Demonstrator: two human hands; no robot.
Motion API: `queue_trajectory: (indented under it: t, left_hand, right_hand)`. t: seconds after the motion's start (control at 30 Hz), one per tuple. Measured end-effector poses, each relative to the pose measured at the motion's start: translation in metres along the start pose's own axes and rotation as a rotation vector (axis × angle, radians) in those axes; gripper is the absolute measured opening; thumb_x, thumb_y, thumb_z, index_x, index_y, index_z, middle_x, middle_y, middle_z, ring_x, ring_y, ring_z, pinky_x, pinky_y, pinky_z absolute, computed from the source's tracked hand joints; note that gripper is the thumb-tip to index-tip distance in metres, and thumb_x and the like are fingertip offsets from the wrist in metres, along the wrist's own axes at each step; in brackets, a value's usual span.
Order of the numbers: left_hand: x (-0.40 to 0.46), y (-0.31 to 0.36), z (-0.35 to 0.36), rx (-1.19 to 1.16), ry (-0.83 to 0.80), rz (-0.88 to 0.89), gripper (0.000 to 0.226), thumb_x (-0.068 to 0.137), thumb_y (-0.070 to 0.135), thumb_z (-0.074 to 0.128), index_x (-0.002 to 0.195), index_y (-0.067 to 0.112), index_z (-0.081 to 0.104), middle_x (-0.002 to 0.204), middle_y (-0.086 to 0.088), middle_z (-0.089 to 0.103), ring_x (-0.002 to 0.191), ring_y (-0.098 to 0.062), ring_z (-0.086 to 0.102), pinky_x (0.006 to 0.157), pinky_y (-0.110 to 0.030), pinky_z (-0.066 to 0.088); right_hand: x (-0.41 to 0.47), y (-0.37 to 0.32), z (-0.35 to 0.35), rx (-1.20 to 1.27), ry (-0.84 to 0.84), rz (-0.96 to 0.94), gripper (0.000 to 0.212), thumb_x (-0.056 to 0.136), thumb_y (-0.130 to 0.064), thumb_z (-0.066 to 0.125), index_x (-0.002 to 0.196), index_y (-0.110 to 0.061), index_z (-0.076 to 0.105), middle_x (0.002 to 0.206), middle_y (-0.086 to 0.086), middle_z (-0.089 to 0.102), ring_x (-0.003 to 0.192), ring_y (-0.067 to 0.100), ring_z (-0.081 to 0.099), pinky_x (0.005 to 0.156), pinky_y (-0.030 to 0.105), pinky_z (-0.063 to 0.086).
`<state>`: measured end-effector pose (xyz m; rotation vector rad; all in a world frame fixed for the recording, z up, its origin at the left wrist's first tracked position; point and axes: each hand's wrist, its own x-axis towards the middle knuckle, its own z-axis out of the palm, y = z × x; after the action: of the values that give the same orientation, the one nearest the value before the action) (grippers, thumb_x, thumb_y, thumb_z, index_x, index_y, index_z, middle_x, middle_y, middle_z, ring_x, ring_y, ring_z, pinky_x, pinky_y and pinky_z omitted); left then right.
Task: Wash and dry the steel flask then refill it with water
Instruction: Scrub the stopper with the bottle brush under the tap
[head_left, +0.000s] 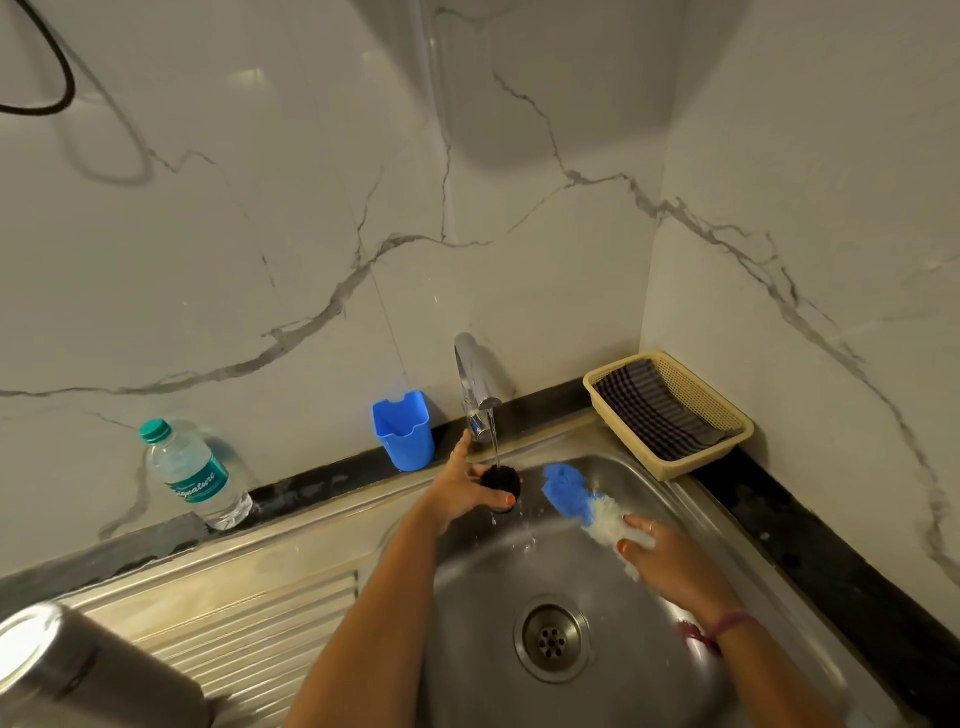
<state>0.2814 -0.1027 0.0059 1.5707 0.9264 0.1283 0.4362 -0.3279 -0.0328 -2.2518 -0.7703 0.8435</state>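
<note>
The steel flask (78, 670) waits near; left hand (462, 491) holds its black cap (501, 480) under running water, right hand (670, 564) grips the soapy brush (582, 501), scrubbing next.

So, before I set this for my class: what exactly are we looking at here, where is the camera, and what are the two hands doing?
There is no machine: a person wears a camera on the head, looking down at a steel sink. The left hand holds a small dark cap-like piece under the running tap. The right hand grips a blue and white bottle brush. On the counter stand a plastic water bottle and a blue holder; a basket holds a striped cloth. A steel vessel, perhaps the flask, lies at lower left.
</note>
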Motion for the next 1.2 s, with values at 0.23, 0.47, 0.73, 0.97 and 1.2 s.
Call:
queue_trajectory:
  t: [0.23, 0.47, 0.73, 0.97, 1.2]
  left_hand:
    - [0.013, 0.017, -0.006, 0.128, -0.015, -0.021, 0.135, 0.067, 0.002, 0.088, 0.158, 0.026, -0.008, 0.141, -0.017, 0.051, 0.133, -0.033, 0.048, 0.115, -0.051, 0.035]
    - [0.021, 0.010, -0.005, 0.146, -0.034, -0.051, 0.140, 0.067, 0.003, 0.088, 0.156, 0.030, -0.017, 0.119, -0.007, 0.067, 0.124, -0.026, 0.056, 0.118, -0.051, 0.029]
    - [0.023, 0.019, 0.007, 0.098, -0.001, -0.065, 0.137, 0.069, 0.000, 0.087, 0.157, 0.025, -0.015, 0.142, -0.018, 0.052, 0.135, -0.032, 0.046, 0.117, -0.048, 0.031]
    - [0.026, 0.020, 0.011, 0.142, 0.011, -0.061, 0.137, 0.070, 0.001, 0.086, 0.156, 0.025, -0.018, 0.133, -0.015, 0.060, 0.130, -0.032, 0.052, 0.117, -0.049, 0.030]
    - [0.027, 0.020, 0.016, 0.138, 0.039, -0.050, 0.137, 0.070, 0.001, 0.086, 0.155, 0.025, -0.019, 0.131, -0.014, 0.061, 0.129, -0.032, 0.053, 0.117, -0.051, 0.031]
  right_hand:
    - [0.008, 0.005, 0.001, 0.022, 0.043, 0.005, 0.013, 0.090, -0.036, 0.055, 0.103, -0.039, 0.053, 0.087, -0.006, 0.062, 0.087, 0.019, 0.066, 0.075, 0.030, 0.052]
    - [0.014, 0.016, 0.000, 0.021, 0.030, -0.022, 0.014, 0.090, -0.039, 0.057, 0.103, -0.043, 0.051, 0.092, -0.006, 0.064, 0.092, 0.019, 0.065, 0.078, 0.032, 0.051]
    - [-0.004, 0.002, -0.011, -0.002, 0.025, -0.045, 0.044, 0.097, -0.033, 0.051, 0.138, -0.021, 0.046, 0.101, -0.003, 0.057, 0.092, 0.013, 0.059, 0.076, 0.025, 0.046]
    - [-0.011, -0.003, -0.012, 0.033, 0.007, -0.051, 0.044, 0.096, -0.038, 0.051, 0.136, -0.023, 0.048, 0.110, 0.000, 0.062, 0.097, 0.015, 0.061, 0.085, 0.032, 0.050]
    - [-0.016, -0.007, -0.013, 0.068, 0.012, -0.073, 0.044, 0.095, -0.041, 0.051, 0.135, -0.022, 0.049, 0.114, 0.001, 0.062, 0.099, 0.014, 0.059, 0.083, 0.030, 0.048]
